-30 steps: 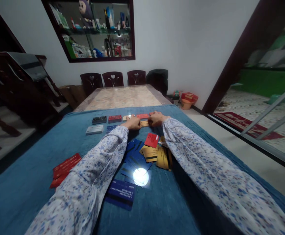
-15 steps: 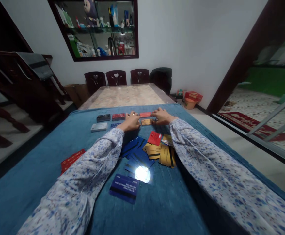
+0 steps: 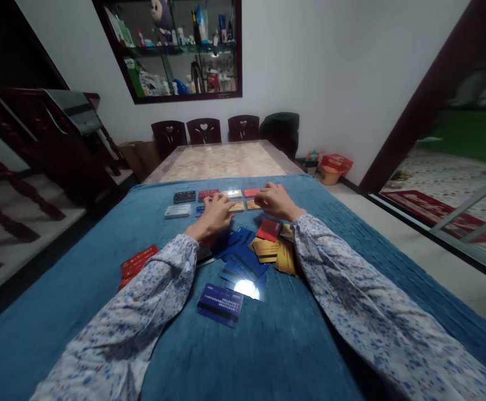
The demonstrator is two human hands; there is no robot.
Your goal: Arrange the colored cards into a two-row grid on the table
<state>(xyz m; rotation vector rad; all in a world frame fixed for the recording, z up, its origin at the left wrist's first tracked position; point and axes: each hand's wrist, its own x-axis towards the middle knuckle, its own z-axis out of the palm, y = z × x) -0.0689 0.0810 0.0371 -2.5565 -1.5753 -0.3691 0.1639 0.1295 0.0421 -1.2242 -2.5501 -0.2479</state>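
The fingers of my left hand (image 3: 214,214) are spread apart and partly bent, above the front row of card stacks; I see no card pinched between them. The fingers of my right hand (image 3: 276,201) are curled downward, with the tips at the gold stack (image 3: 251,205); I cannot tell whether they grip it. Beside my left hand are the blue stack (image 3: 199,211), partly covered, and the orange stack (image 3: 238,206). The front row begins at its left end with the silver stack (image 3: 178,211). Behind it runs the back row, left to right: black stack (image 3: 184,196), dark red stack (image 3: 207,195), white stack (image 3: 231,194) and bright red stack (image 3: 250,192). Loose cards lie nearer to me, between my forearms: overlapping blue cards (image 3: 243,260), gold cards (image 3: 266,251) to their right, and a red card (image 3: 268,229) at the far edge of the gold ones. A single blue card (image 3: 221,304) lies apart, closest to me. Red cards (image 3: 140,260) lie left of my left sleeve (image 3: 151,295). All cards rest on a blue cloth (image 3: 276,345), which covers the near part of the table (image 3: 226,160). Chairs (image 3: 204,132) stand at the far end, below a wall shelf (image 3: 184,49).
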